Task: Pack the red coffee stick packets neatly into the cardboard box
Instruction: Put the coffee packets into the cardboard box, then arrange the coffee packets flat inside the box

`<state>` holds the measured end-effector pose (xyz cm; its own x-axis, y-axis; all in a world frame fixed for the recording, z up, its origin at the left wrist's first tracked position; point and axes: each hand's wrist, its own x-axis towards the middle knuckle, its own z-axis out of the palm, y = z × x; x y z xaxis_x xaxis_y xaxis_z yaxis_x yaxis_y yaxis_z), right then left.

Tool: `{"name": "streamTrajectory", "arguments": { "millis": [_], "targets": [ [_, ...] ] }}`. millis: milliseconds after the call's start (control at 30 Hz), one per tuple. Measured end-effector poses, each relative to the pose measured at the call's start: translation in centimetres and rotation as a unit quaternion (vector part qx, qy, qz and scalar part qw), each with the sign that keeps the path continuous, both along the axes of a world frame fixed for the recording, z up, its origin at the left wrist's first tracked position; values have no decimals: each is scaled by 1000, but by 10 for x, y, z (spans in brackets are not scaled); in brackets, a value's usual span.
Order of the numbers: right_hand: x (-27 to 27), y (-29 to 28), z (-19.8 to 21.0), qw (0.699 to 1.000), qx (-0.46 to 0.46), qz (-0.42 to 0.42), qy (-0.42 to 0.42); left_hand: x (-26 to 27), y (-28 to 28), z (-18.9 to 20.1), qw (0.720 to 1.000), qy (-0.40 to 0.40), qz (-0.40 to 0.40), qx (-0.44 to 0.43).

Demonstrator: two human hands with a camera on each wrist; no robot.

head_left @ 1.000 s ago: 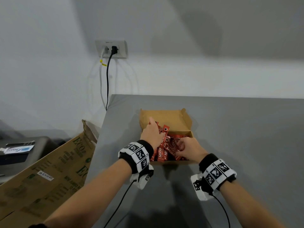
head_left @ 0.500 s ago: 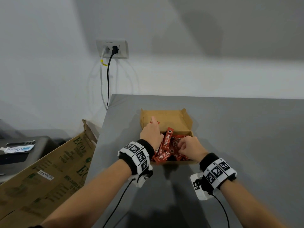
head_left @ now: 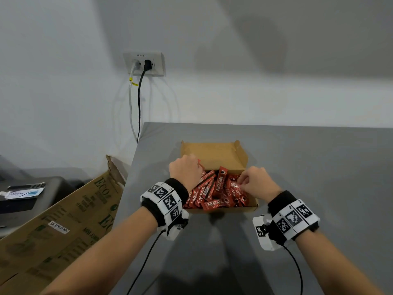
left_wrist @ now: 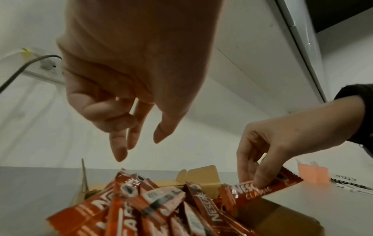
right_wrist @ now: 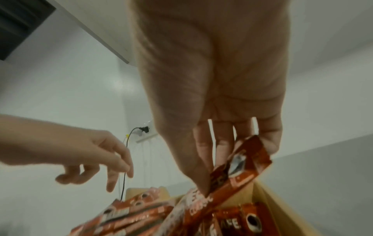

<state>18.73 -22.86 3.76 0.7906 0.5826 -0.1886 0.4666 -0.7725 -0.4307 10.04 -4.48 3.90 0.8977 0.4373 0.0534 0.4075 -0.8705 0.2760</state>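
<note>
A small open cardboard box (head_left: 214,153) sits on the grey table, holding several red coffee stick packets (head_left: 220,188) in a loose heap. My right hand (head_left: 253,179) hovers over the box's right side and pinches one red packet (left_wrist: 262,190) between thumb and fingers; the same packet (right_wrist: 240,172) tilts upward in the right wrist view. My left hand (head_left: 185,171) hangs over the box's left side with loosely bent fingers (left_wrist: 119,148) just above the packets (left_wrist: 129,199), holding nothing.
The grey table (head_left: 297,167) stretches right and toward me. A large printed cardboard carton (head_left: 53,220) leans at the table's left edge. A wall socket (head_left: 144,63) with two cables hangs behind. A dark device (head_left: 27,194) sits at far left.
My left hand has lifted off the packets and its fingers have loosened. My right hand has risen slightly with a packet pinched in it.
</note>
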Motion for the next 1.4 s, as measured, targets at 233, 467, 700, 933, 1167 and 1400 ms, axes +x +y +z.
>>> {"name": "streamTrajectory", "arguments": {
  "millis": [233, 467, 700, 933, 1167, 1400],
  "targets": [
    [-27, 45, 4, 979, 191, -54, 49, 0, 7, -2, 999, -24, -6, -34],
    [-37, 64, -17, 991, 133, 9, 33, -4, 10, -9, 997, -51, -27, -49],
    [8, 2, -19, 994, -20, -107, 31, -8, 3, -27, 988, 66, -140, 7],
    [-26, 14, -23, 991, -112, -67, 5, -9, 4, -41, 976, 139, -162, -47],
    [-33, 24, -42, 991, -74, -103, 42, -18, 10, -61, 977, 110, -173, -63],
    [-35, 19, -56, 986, 12, -144, 86, -21, 0, -59, 981, 42, -136, -129]
  ]
}}
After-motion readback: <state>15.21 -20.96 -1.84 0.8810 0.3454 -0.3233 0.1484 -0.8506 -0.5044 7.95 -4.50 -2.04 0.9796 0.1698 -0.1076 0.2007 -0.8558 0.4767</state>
